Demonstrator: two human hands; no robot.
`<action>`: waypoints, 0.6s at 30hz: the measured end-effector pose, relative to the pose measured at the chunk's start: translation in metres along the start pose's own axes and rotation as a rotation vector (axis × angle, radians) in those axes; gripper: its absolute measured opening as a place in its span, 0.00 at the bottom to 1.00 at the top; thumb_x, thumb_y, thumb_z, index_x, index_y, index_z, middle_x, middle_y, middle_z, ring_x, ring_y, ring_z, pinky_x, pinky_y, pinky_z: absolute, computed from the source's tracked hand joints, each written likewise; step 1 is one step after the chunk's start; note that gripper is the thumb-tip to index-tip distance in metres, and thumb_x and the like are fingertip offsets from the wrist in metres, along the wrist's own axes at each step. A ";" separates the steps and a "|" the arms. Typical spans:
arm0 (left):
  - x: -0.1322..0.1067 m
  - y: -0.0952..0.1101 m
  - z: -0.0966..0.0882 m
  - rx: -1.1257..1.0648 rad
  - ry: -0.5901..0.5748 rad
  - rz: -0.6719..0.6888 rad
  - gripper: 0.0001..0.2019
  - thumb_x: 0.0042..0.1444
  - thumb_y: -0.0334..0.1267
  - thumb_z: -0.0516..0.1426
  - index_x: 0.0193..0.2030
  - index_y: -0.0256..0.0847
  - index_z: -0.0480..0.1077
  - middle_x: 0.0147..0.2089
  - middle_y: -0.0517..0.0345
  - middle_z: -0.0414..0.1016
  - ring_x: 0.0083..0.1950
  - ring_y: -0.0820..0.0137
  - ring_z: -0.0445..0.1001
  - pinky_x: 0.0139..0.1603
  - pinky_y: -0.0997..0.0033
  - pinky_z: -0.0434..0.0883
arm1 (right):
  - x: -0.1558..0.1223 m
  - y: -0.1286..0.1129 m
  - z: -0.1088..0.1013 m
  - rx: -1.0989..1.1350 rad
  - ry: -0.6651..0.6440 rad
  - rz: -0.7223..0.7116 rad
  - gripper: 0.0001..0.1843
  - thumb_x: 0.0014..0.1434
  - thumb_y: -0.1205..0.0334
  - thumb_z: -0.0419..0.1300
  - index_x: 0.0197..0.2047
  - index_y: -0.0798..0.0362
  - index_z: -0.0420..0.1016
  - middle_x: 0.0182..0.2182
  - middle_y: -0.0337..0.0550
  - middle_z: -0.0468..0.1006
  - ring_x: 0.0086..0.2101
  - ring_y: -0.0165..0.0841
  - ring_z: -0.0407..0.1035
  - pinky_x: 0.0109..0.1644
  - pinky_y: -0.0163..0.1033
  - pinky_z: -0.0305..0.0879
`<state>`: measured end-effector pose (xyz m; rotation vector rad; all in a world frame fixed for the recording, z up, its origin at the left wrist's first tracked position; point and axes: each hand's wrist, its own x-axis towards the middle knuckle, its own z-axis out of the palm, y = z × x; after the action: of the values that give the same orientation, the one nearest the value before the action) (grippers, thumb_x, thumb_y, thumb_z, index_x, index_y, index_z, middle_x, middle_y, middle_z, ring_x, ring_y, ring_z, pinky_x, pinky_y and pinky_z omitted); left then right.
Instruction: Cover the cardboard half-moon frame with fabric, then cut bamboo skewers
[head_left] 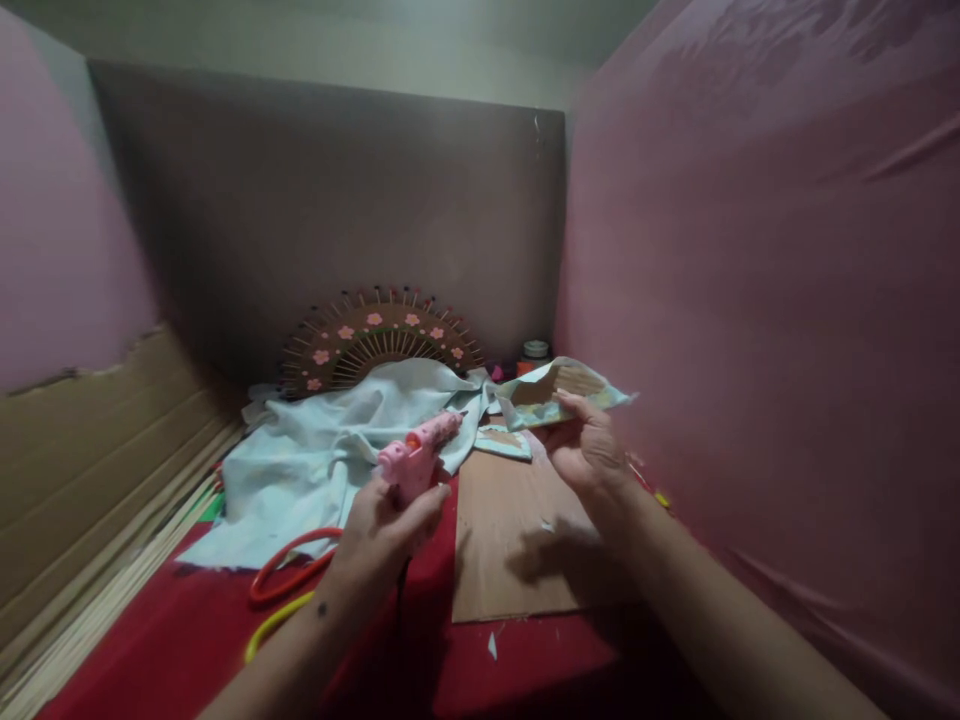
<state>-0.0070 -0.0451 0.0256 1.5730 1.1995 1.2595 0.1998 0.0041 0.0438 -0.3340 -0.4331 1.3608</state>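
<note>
My left hand (pixel 397 525) is wrapped round the grip of a pink glue gun (pixel 416 455), its nozzle pointing up and to the right. In my right hand (pixel 585 445) is a piece of brown cardboard edged with pale blue fabric (pixel 581 380), pinched at its near side and raised above the table. Below it lies a wooden-looking brown board (pixel 510 540). A smaller fabric-edged cardboard piece (pixel 504 441) rests at the board's far end. Pale blue cloth (pixel 300 470) spreads, crumpled, beyond and left of my left hand.
A brown fan-shaped piece with pink flowers (pixel 375 320) stands at the back. Beside it is a lidded jar (pixel 535 352). Scissors with a red handle loop (pixel 292 570) and a yellow loop (pixel 274 625) lie left of my forearm. Thin sticks (pixel 112 600) run along the left. A pink-covered wall (pixel 765 330) bounds the right.
</note>
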 end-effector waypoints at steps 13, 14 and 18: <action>0.000 -0.006 0.011 0.062 -0.044 0.006 0.07 0.50 0.39 0.56 0.30 0.37 0.68 0.20 0.62 0.67 0.20 0.74 0.64 0.21 0.76 0.64 | 0.021 0.014 -0.016 -0.046 0.049 0.054 0.09 0.48 0.73 0.57 0.34 0.53 0.70 0.30 0.41 0.79 0.37 0.34 0.73 0.47 0.46 0.69; -0.002 -0.003 0.009 0.061 -0.037 0.001 0.07 0.50 0.39 0.56 0.28 0.37 0.67 0.17 0.64 0.64 0.19 0.75 0.62 0.20 0.77 0.62 | 0.021 0.015 -0.018 -0.036 0.060 0.057 0.09 0.47 0.73 0.57 0.33 0.53 0.69 0.30 0.41 0.78 0.38 0.35 0.73 0.48 0.46 0.69; -0.003 0.004 0.009 0.072 -0.018 0.045 0.08 0.48 0.40 0.58 0.27 0.37 0.69 0.13 0.66 0.61 0.16 0.76 0.59 0.16 0.77 0.59 | 0.020 0.018 -0.022 -0.062 0.058 0.016 0.11 0.45 0.75 0.56 0.33 0.53 0.68 0.29 0.39 0.77 0.37 0.33 0.72 0.47 0.45 0.68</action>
<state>0.0022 -0.0492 0.0272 1.6684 1.2164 1.2397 0.1980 0.0277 0.0186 -0.4278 -0.4253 1.3521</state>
